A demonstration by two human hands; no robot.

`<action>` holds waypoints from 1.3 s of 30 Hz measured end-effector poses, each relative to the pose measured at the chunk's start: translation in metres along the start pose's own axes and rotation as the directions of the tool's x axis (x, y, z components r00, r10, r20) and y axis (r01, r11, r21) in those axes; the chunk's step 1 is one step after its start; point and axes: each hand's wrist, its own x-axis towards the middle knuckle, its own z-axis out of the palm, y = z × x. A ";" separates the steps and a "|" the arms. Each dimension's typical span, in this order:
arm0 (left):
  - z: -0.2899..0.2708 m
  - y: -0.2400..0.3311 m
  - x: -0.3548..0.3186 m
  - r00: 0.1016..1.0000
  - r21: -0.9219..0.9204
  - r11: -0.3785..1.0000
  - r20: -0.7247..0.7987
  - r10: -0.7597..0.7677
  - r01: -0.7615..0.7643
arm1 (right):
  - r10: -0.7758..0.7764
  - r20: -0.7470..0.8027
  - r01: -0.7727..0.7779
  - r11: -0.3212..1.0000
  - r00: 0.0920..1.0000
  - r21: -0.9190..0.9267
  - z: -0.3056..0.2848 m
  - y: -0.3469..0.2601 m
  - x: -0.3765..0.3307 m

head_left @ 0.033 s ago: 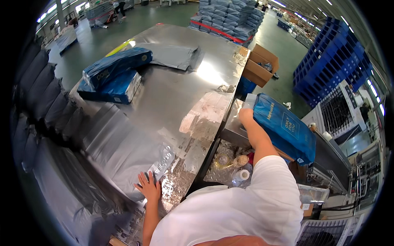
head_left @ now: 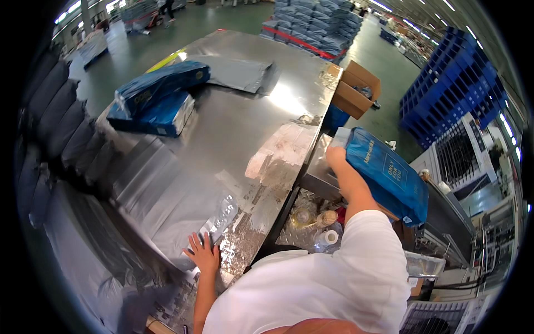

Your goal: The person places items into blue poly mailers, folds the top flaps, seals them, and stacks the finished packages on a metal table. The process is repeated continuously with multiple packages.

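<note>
1. The left hand (head_left: 203, 256) lay at the near edge of the broad, scuffed silver metal bench (head_left: 233, 125), fingers spread, beside a crinkled strip of clear plastic (head_left: 224, 214) and the smooth grey plastic sheeting (head_left: 161, 186).
2. The right hand (head_left: 335, 157) was at the far end of the large blue film-wrapped package (head_left: 389, 172); from where I stood, I could not tell whether its fingers pinched the wrap or merely pressed against it.
3. That package sat off the bench, to the person's right, beside a silver metal box (head_left: 320, 183).
4. Two blue film-wrapped boxes (head_left: 150, 118), one tilted upon the other, occupied the bench's far left, next to a flat grey plastic bag (head_left: 239, 75).
5. The step in hand appeared to be taking hold of the package; the next move, I judged, called for a secure grip on its slick wrap, the left hand being free to help.
</note>
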 end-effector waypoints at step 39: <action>0.011 -0.014 -0.090 0.599 -0.989 0.103 -0.021 -0.801 0.104 | -0.789 -0.184 -0.209 -0.367 0.586 0.906 -0.019 -0.331 -0.190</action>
